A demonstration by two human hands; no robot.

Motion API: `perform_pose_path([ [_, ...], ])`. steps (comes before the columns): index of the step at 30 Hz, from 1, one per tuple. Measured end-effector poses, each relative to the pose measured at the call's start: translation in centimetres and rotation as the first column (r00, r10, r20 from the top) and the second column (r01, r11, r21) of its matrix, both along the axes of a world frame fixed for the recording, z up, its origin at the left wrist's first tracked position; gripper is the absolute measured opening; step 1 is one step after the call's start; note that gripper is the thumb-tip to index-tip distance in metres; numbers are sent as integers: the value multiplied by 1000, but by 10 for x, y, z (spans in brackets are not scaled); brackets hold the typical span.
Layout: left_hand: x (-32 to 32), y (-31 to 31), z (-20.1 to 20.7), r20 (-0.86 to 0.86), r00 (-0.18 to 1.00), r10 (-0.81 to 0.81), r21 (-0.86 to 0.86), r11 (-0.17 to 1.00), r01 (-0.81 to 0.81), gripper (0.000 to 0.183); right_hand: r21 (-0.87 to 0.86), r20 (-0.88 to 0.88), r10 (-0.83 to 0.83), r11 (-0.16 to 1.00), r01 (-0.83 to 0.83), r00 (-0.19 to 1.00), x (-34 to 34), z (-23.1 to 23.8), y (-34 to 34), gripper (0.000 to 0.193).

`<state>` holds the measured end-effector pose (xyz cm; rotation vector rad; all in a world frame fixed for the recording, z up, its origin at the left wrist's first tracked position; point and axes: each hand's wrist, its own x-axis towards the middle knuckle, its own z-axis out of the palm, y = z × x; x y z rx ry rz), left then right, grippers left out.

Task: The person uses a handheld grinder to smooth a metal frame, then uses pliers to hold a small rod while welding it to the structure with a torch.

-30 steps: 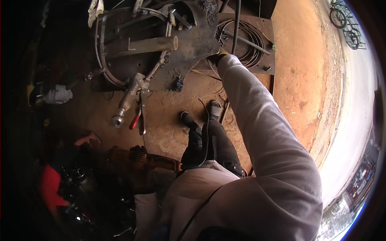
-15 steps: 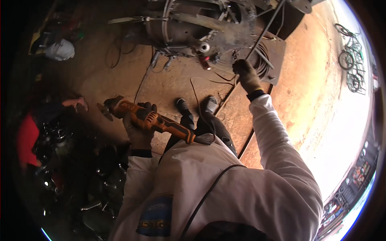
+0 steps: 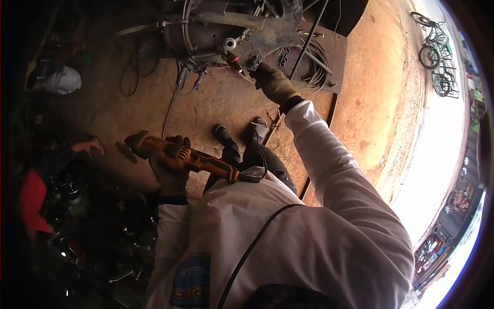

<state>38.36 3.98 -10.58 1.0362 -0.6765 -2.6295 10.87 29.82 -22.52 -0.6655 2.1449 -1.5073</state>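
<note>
An orange and black angle grinder (image 3: 182,157) lies across the front of my body, its disc (image 3: 126,152) pointing left. My gloved left hand (image 3: 172,165) is wrapped around its body. From its rear end a dark cord (image 3: 264,159) loops up past my shoes toward my right hand. My right hand (image 3: 275,85), in a tan work glove, reaches forward to the near edge of a rusty metal assembly (image 3: 288,26). Its fingers are curled there, and what they grip is hidden. Left of these fingers is a red and metallic fitting (image 3: 234,62).
A coil of cable (image 3: 318,67) lies on a metal plate (image 3: 334,62) beyond my right hand. A long rod (image 3: 309,38) leans there. At left sits a person in red (image 3: 35,201) near dark metal parts (image 3: 72,190). Outside at right stands a bicycle-like cart (image 3: 437,56).
My right hand has moved left and slightly forward, from beside the rod to the assembly's edge. The cord near it has shifted. The left hand still holds the grinder. The view has shifted slightly.
</note>
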Motion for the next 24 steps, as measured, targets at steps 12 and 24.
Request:
perform_pose_path([
  [12,-1,4,-2,4,999,48,-25,999,-48,48,135,318,42,987,-89,947,26,13,-8,31],
  [24,1,-7,-6,-134,982,131,82,989,-121,53,114,-287,510,858,-500,811,84,62,-91,31],
])
